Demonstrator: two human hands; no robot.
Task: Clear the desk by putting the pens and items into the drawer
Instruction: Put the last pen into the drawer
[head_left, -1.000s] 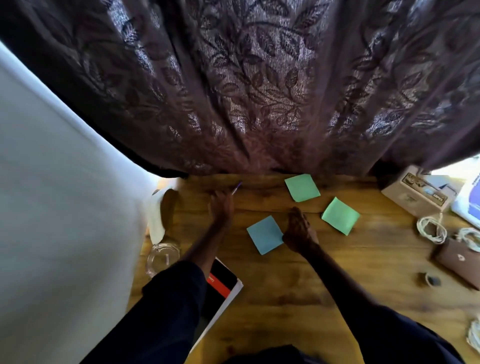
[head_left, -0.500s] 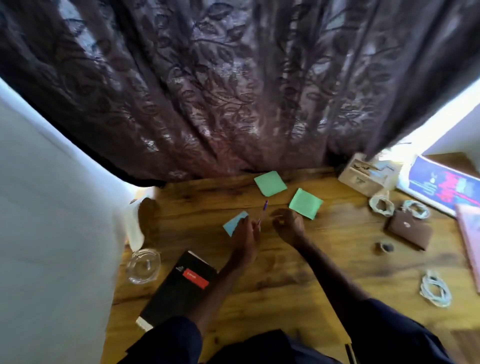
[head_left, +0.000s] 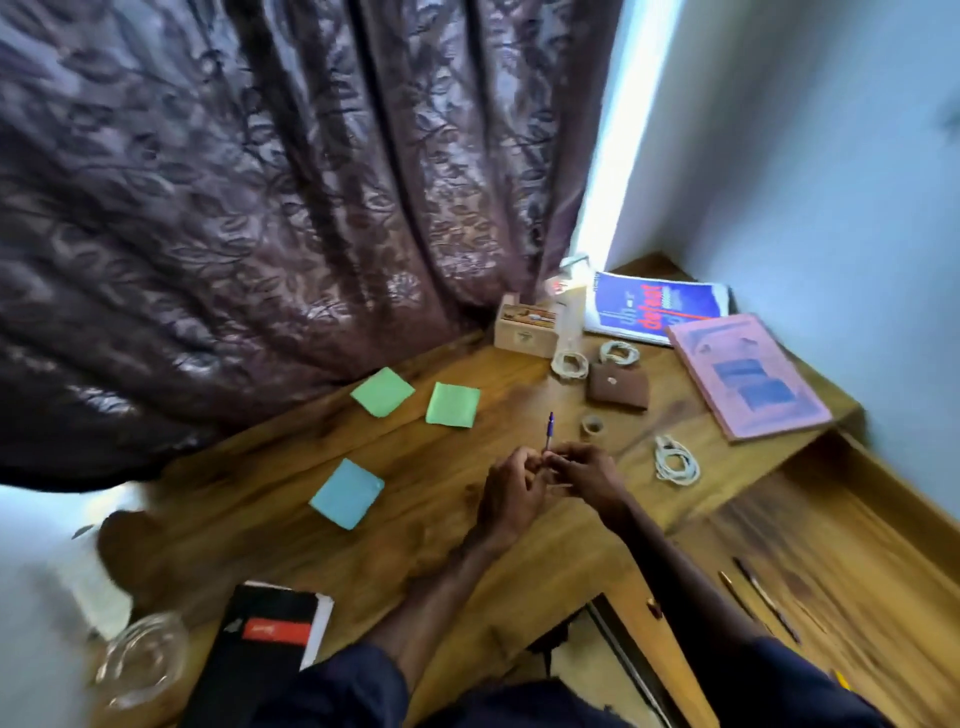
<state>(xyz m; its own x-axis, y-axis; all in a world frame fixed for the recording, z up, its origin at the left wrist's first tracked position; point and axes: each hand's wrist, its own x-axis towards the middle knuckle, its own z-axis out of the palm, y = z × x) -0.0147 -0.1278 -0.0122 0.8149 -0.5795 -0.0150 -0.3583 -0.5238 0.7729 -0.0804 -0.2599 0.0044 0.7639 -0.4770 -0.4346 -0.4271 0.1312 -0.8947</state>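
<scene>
A purple pen (head_left: 549, 430) stands upright between my two hands over the middle of the wooden desk (head_left: 426, 525). My left hand (head_left: 509, 493) and my right hand (head_left: 584, 470) meet at its lower end, fingers curled round it. The open drawer (head_left: 841, 566) lies to the right, below the desk top, with two pens (head_left: 753, 597) on its bottom. Two green sticky pads (head_left: 383, 391) (head_left: 452, 405) and a blue pad (head_left: 347, 492) lie on the desk to the left of my hands.
At the back right are a small wooden box (head_left: 525, 327), coiled white cables (head_left: 570, 364) (head_left: 675, 460), a brown wallet (head_left: 618, 385), a tape roll (head_left: 592, 426), a blue book (head_left: 657, 312) and a pink book (head_left: 748, 382). A black notebook (head_left: 265, 639) and glass ashtray (head_left: 143, 657) sit front left. A dark curtain hangs behind.
My left hand carried the pen from the far left of the desk toward the middle. My right hand has joined it on the pen. My view swung right, and the drawer came into sight.
</scene>
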